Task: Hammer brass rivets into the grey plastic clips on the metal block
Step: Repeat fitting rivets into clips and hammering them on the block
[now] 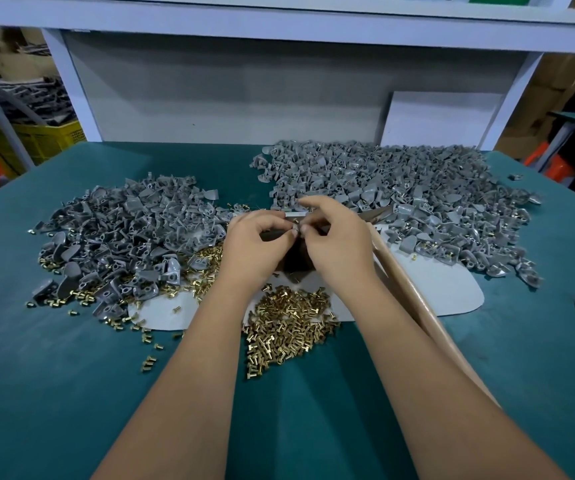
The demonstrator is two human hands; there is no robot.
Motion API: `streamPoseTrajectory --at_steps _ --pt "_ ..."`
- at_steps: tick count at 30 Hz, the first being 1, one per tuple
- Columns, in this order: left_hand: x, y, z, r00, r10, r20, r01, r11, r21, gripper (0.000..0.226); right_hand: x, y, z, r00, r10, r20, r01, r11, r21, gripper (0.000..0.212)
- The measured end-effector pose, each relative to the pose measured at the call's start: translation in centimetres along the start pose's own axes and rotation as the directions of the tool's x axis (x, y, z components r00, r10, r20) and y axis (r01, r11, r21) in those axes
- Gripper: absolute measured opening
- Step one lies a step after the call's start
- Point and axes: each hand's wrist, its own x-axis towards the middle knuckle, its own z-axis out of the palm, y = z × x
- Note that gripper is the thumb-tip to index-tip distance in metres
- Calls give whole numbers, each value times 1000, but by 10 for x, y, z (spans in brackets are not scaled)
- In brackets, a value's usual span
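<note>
Both hands meet over the middle of the counter, fingertips pressed together around a small part. The left hand (254, 242) curls its thumb and forefinger into a pinch; the right hand (336, 237) does the same from the other side, and what they pinch is too small and hidden to name for certain. Beneath them sits the dark metal block (294, 261), mostly covered by the hands. A wooden handle (414, 299) runs from just right of the block toward the near right edge, under the right forearm. A heap of brass rivets (289, 327) lies between the forearms, toward the near edge, partly on a pale mat (452, 292). A pile of grey plastic clips (123, 233) mixed with rivets spreads toward the left edge. A larger pile of clips (400, 195) fills the far right part of the green counter (54, 393).
</note>
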Motion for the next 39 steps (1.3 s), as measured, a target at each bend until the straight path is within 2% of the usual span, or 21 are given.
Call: streamPoseTrajectory --at_steps 4,7,9,12,15,21,26,29,31,36,39 --pt "-1 0 0 1000 -4 0 4 1000 -13 8 3 0 1 998 64 4 -64 990 126 43" --pt "0 0 0 1000 3 2 -3 1000 -8 9 4 -1 1 999 50 16 -52 989 135 50" --pt "1 0 0 1000 1 5 -1 1000 2 9 5 -2 0 999 -3 37 1 997 76 54" --pt "1 -1 1 1000 -4 4 4 1000 3 6 8 -7 -2 993 -104 52 110 985 -136 59" --pt "0 0 2 1000 14 -11 -14 1000 -9 9 12 -13 -4 990 -121 71 135 958 -253 63" --pt "-2 1 3 999 33 -32 -32 999 24 9 12 -4 -5 995 66 77 -61 996 -65 57" --pt "-2 1 1 1000 19 -18 -19 1000 24 9 9 5 -8 989 85 118 -100 986 132 52" --pt "-2 0 1 1000 -11 -19 11 1000 7 9 10 8 -15 982 156 106 -181 936 301 35" --pt "-2 0 1 1000 -20 -20 20 1000 5 10 11 8 -17 982 173 77 -188 942 277 21" --pt "0 -2 1 1000 10 -23 -10 1000 17 11 12 7 -11 988 113 109 -125 985 117 8" --pt "0 -2 1 1000 16 -21 -16 1000 7 11 11 5 -6 991 86 101 -91 995 47 18"
